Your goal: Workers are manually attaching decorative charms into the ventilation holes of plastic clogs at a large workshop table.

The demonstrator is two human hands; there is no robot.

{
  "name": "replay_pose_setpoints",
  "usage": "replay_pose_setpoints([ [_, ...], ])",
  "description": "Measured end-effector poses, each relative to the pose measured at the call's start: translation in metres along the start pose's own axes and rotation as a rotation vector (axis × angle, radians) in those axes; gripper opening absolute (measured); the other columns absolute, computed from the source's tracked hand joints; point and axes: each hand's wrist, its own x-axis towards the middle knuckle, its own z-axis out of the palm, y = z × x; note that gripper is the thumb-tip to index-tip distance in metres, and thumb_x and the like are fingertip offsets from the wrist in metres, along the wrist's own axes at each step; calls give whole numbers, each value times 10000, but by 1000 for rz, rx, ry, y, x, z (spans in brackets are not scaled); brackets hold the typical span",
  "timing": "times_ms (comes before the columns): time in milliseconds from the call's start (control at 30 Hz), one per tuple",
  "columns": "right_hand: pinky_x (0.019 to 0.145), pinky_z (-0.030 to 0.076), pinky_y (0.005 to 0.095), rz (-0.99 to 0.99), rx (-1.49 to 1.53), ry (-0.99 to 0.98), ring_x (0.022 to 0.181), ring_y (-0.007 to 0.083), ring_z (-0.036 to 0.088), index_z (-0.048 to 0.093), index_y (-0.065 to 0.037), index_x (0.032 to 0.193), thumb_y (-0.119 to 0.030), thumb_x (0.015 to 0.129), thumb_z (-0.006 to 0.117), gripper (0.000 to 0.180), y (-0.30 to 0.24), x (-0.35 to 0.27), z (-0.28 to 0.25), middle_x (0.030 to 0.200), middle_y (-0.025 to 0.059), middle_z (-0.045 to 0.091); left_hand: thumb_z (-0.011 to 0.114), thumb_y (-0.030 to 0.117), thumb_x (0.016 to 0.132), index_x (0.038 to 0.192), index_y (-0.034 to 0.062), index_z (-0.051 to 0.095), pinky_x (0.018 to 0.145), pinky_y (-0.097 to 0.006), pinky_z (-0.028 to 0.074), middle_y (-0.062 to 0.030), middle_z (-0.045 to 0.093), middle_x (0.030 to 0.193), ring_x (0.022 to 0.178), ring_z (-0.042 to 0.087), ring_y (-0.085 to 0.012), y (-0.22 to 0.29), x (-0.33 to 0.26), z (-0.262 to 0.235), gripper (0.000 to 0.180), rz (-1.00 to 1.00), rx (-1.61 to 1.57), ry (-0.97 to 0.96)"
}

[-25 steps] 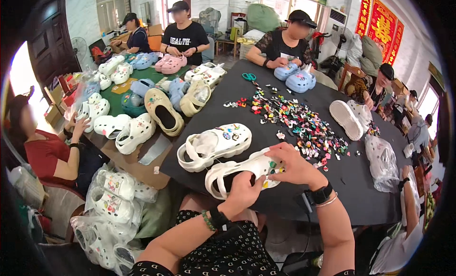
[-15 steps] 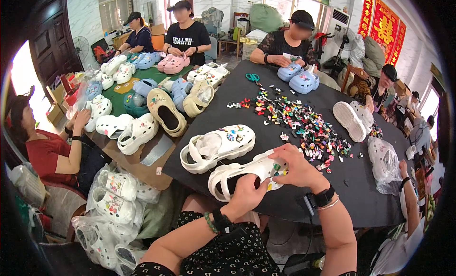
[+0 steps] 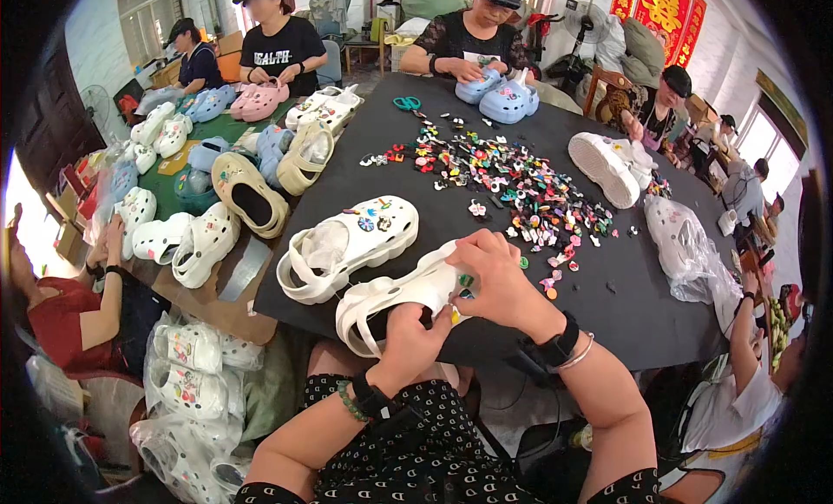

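A white clog (image 3: 369, 297) lies tilted at the table edge in front of me, a green and a yellow charm showing near its toe. My left hand (image 3: 415, 337) is closed on its side, the fingers reaching into the foot opening. Over the toe, my right hand (image 3: 501, 276) is closed, its fingertips pressed against the upper by the charms; what sits beneath them is hidden. Just beyond lies a second white clog (image 3: 382, 224) with several colourful charms on its upper and clear wrapping inside.
Loose shoe charms (image 3: 521, 178) are heaped across the black table (image 3: 364, 178), with green-handled scissors (image 3: 407, 104) at the far side. A co-worker opposite handles blue clogs (image 3: 508, 102). Bagged white clogs (image 3: 681, 243) lie at right; a green table (image 3: 173, 187) at left carries more clogs.
The whole scene has shifted left and somewhat up in the view. Both my hands stay on the same clog, and the right fingers have moved slightly over the toe.
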Motion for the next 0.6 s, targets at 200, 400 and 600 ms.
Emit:
replay_pose_setpoints([
  [200,989,354,437,-95,239,-109,1165,298,502,627,-126,1181,-253,675,807,551,32,6,-7,1184,97,547,669,128,865,1012,-30,684,597,-285,469,-78,703,809,655,612,-108,14,13,-6,216,-182,49,-99],
  [400,1095,359,408,-134,334,-115,1271,319,458,525,-90,1355,-143,729,790,682,29,-6,-24,1365,145,512,726,236,859,778,-36,647,536,-299,417,-75,626,655,564,508,-109,0,26,-23,294,-201,24,-78],
  [600,1121,321,422,31,138,80,1357,346,377,431,-76,1419,-225,709,847,836,28,-53,-11,1475,176,392,703,234,891,828,-23,684,582,-277,473,-80,645,685,617,583,-103,21,41,-41,266,-229,288,-217],
])
